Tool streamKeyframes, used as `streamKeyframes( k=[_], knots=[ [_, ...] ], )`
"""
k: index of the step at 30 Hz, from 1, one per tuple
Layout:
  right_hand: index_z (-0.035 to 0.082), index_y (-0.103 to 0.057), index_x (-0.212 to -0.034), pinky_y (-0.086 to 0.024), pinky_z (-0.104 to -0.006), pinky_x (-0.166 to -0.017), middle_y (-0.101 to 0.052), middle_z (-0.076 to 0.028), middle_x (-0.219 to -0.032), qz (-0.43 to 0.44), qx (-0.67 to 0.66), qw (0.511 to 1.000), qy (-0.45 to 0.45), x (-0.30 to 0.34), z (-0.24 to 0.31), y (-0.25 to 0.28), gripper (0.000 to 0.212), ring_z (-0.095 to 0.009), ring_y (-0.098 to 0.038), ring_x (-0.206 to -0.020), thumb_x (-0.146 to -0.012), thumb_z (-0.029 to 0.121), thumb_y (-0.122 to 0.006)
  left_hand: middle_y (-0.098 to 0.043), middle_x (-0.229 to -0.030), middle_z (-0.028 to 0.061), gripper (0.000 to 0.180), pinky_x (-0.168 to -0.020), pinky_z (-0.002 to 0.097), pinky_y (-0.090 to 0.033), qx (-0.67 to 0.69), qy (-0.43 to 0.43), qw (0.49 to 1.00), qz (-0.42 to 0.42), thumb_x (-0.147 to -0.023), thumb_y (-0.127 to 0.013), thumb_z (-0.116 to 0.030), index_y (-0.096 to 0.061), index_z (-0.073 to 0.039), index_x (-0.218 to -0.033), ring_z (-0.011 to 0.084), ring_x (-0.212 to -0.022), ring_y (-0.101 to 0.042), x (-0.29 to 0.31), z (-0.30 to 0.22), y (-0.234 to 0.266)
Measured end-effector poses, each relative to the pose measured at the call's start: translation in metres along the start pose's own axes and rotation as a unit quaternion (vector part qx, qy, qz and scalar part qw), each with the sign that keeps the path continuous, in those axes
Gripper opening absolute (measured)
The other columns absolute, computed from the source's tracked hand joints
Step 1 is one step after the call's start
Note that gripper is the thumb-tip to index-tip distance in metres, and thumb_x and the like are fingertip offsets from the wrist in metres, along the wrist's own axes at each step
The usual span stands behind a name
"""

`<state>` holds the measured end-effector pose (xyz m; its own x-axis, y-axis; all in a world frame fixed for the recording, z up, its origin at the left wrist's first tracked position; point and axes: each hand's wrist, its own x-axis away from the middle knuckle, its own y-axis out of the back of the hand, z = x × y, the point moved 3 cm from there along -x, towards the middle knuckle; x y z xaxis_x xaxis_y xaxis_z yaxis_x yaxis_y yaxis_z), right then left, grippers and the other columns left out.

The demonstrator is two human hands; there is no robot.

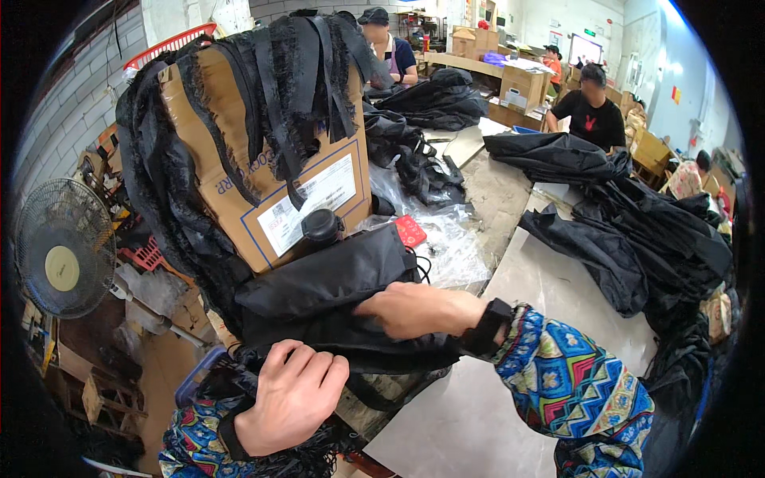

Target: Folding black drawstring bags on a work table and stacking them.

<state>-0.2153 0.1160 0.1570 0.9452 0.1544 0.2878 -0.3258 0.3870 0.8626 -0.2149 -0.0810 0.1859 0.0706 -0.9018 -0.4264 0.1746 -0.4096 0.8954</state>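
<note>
Black fabric piece [327,279], task item, lies folded at the near L end of the worktop [446,418], right in front of the carton, w/ both hands at it. Its upper layer makes a smooth flap; the lower part bunches toward the near edge.

Worktop is pale grey, runs from the near edge to the bg. Along its R side: big heap of black fabric [637,239], loosely piled, partly hanging off the edge. At L, a tall brown carton [239,227] w/ white label stands tilted, lots of frayed black strips [279,88] draped over its top & down its L side. Standing fan [60,255] far L, off the worktop. In bg, a person in black top [590,115] sits beyond the heap; others farther back.

Wearer's sleeves [570,374] are blue, multicolor zigzag pattern, dark bands at both wrists. R hand [418,309] reaches in from R, fingers pointing L into the fold under the flap; tips hidden, so can't tell if grip is holding cloth. L hand [295,394] is at the near edge, fingers curled down, knuckles up; can't tell if its grip is pinched on fabric.

Smaller stuff: crumpled clear plastic [462,255] R of the carton; black round-topped item [322,227] btwn carton & flap; small red item [409,230] just beyond the flap's R end, near the plastic.
</note>
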Motion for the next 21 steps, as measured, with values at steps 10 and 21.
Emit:
streamKeyframes(
  k=[10, 21],
  knots=[
    [0.007, -0.061, -0.122, -0.049, -0.0284, -0.067, -0.067, -0.009, -0.086, -0.064, -0.227, 0.962, 0.138, 0.017, 0.000, 0.036, 0.034, -0.014, -0.060, -0.071, -0.090, 0.019, -0.058, -0.061, -0.079, 0.0081, 0.018, -0.075, 0.0401, -0.046, 0.055, 0.018, 0.998, -0.022, -0.070, -0.068, -0.005, -0.060, -0.004, -0.085, 0.0269, -0.072, -0.059, -0.013, 0.002, 0.006],
    [0.006, -0.058, -0.124, -0.047, -0.0265, -0.081, -0.061, 0.000, -0.110, -0.281, -0.527, 0.801, -0.049, 0.029, -0.099, -0.023, 0.041, -0.010, -0.055, -0.097, -0.099, 0.036, -0.049, -0.062, -0.085, 0.0083, 0.022, -0.067, 0.0299, -0.046, 0.269, 0.288, 0.919, -0.029, -0.081, -0.072, -0.015, -0.064, 0.002, -0.092, 0.0164, -0.074, -0.058, -0.022, 0.151, -0.049]
  ],
)
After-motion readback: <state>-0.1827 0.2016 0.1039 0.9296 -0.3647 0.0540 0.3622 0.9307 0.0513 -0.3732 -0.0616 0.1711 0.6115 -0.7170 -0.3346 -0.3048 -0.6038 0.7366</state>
